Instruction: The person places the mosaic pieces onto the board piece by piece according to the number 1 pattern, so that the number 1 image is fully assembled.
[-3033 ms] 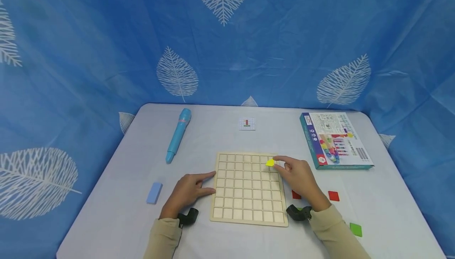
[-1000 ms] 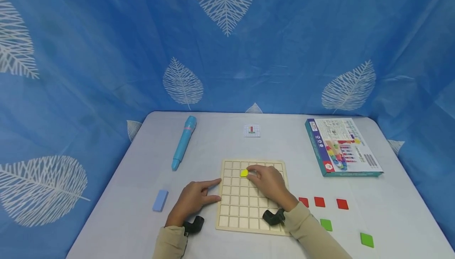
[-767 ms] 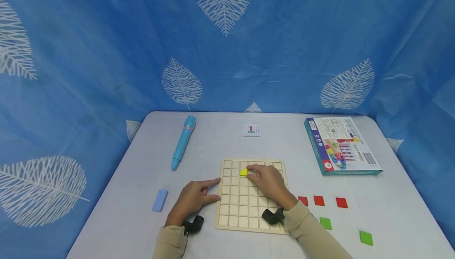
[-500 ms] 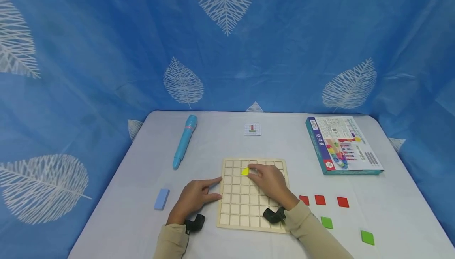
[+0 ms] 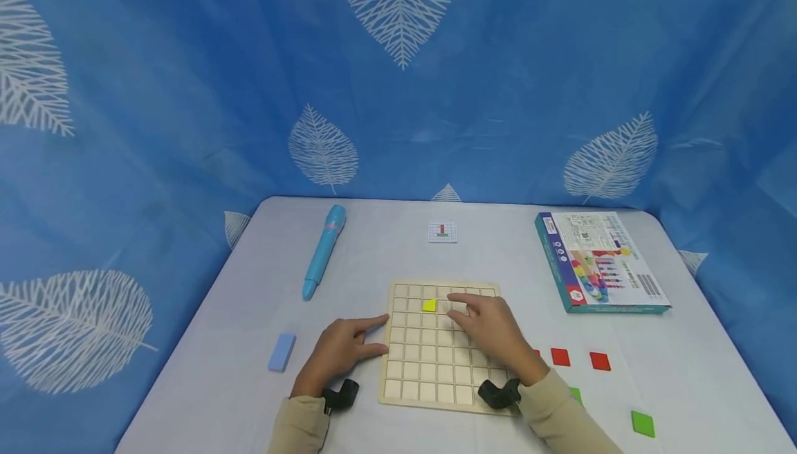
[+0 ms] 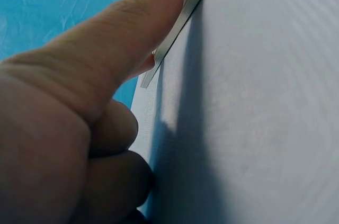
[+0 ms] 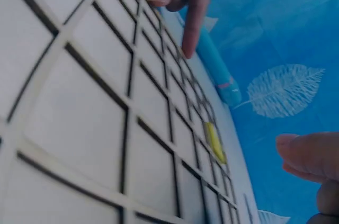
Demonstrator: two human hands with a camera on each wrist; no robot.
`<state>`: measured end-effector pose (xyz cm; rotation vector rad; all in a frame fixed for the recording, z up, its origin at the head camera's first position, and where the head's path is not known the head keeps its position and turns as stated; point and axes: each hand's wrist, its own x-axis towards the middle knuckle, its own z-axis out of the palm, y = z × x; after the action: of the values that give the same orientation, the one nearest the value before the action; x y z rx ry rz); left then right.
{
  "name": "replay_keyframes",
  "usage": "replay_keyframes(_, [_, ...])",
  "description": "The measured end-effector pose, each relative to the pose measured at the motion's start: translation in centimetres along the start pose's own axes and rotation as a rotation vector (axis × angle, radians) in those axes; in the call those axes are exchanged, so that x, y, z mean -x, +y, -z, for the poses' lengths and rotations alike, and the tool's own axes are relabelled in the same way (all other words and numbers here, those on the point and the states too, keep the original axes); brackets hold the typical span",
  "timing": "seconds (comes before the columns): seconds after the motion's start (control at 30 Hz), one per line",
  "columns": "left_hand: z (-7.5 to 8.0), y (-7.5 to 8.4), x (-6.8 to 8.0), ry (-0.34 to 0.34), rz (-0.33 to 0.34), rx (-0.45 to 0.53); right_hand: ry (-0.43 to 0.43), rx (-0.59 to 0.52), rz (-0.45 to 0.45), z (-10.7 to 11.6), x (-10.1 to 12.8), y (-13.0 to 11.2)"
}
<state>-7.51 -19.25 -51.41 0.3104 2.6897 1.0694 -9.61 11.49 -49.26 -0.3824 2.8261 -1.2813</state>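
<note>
Pale wooden grid board (image 5: 436, 378) lies lower centre on the grey desk (image 5: 373, 253). Left hand (image 5: 339, 353) presses board's left edge w/ straight fingers. Right hand (image 5: 492, 333) hovers relaxed, holding nothing, nearer the small yellow square tile (image 5: 429, 306), which sits in a cell just left of its fingertips.

Left hand (image 6: 69, 128), fingers (image 6: 132, 23) touching wooden board edge (image 6: 185, 7), grey table (image 6: 254, 118)

Blue curtain (image 5: 187, 94) with white leaf print behind pale grey table (image 5: 386, 246); even light.
</note>
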Motion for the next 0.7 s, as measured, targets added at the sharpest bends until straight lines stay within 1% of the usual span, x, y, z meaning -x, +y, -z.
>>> replay_keyframes(0.13, [-0.2,0.1,0.0,0.008,-0.026,-0.005,0.013,0.017,-0.002,1.5,0.8,0.1])
replay_keyframes(0.23, [-0.3,0.0,0.0,0.006,-0.022,-0.007,0.007,0.018,-0.007,2.4,1.5,0.7])
replay_keyframes(0.37, [-0.4,0.0,0.0,-0.005,-0.007,-0.017,0.009,0.013,-0.023,3.0,2.6,1.8])
replay_keyframes(0.47, [-0.3,-0.1,0.0,0.002,-0.015,-0.021,0.019,0.000,-0.035,3.3,3.5,2.4])
replay_keyframes(0.57, [-0.3,-0.1,0.1,0.019,-0.031,-0.013,0.023,-0.003,-0.053,3.8,4.3,3.0])
replay_keyframes(0.7, [-0.2,-0.2,0.2,0.026,-0.036,-0.004,0.019,0.018,-0.103,4.8,5.6,3.8])
